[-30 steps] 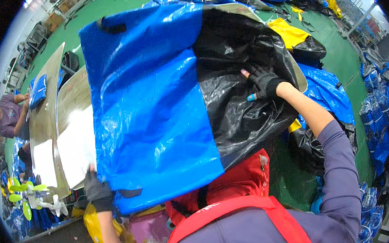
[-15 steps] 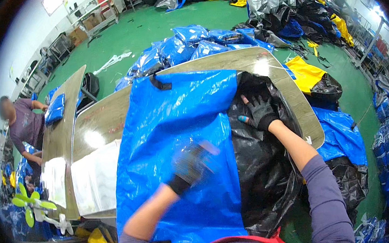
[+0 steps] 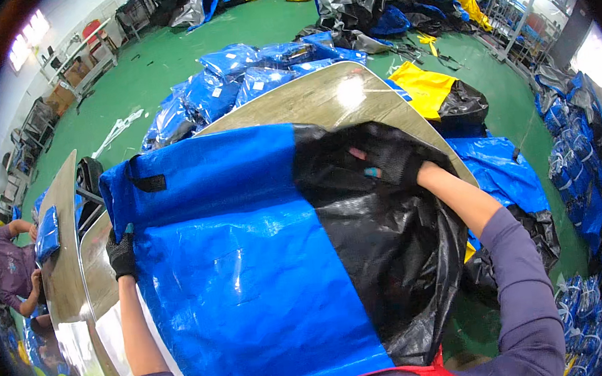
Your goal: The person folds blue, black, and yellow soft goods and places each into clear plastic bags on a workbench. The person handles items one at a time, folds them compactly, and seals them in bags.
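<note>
A large blue and black tarpaulin-like bag (image 3: 243, 266) lies across the table in front of me, its black end (image 3: 387, 252) to the right. My left hand (image 3: 122, 254), in a dark knit glove, is closed on the bag's left edge, thumb on top. That edge is raised a little and a crease runs across the blue part. A short black strap patch (image 3: 148, 184) shows near the far left corner. My right hand (image 3: 389, 163), in a dark glove with bare pink and teal fingertips, rests spread on the black end, holding nothing.
The wood-grain table (image 3: 336, 101) shows beyond the bag. Behind it are piled blue packed bundles (image 3: 232, 78). At the left a co-worker (image 3: 15, 263) handles a blue bundle (image 3: 47, 234) at another table. A yellow and black bag (image 3: 425, 89) lies right, on the green floor.
My left hand has moved from above the middle of the blue part to its left edge and taken hold. The far left corner has shifted left; my right hand stays on the black end.
</note>
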The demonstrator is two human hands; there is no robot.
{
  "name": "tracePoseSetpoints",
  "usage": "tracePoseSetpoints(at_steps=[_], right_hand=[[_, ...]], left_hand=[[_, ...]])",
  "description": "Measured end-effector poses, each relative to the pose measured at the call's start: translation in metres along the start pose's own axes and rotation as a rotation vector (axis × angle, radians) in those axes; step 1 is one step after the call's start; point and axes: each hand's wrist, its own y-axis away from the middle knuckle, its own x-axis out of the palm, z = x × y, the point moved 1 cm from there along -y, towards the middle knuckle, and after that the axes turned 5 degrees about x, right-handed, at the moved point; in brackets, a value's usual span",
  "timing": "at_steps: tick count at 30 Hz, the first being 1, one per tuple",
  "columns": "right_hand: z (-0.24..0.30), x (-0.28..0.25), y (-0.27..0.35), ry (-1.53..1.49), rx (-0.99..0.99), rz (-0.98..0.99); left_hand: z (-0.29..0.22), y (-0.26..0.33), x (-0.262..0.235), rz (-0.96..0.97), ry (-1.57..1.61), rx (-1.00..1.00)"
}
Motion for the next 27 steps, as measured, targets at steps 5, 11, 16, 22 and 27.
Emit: tracePoseSetpoints(at_steps=[5,11,16,22,27], right_hand=[[0.036,-0.018,-0.034,0.179,-0.383,-0.457],[0.104,-0.071,-0.086,0.432,-0.062,-0.243],[0.087,-0.028,0.039,0.278,-0.490,-0.350],[0.050,0.037,0.101,0.482,-0.313,-0.192],[0.072,0.022,0.080,0.465,-0.209,0.114]], left_hand=[[-0.070,0.086,0.050,-0.262,-0.451,0.493],[-0.231,0.220,0.218,0.612,-0.276,0.962],[-0.233,0.189,0.207,0.574,-0.021,0.949],[-0.208,0.246,0.066,1.002,-0.504,0.426],[-0.287,0.246,-0.015,0.431,-0.215,0.887]])
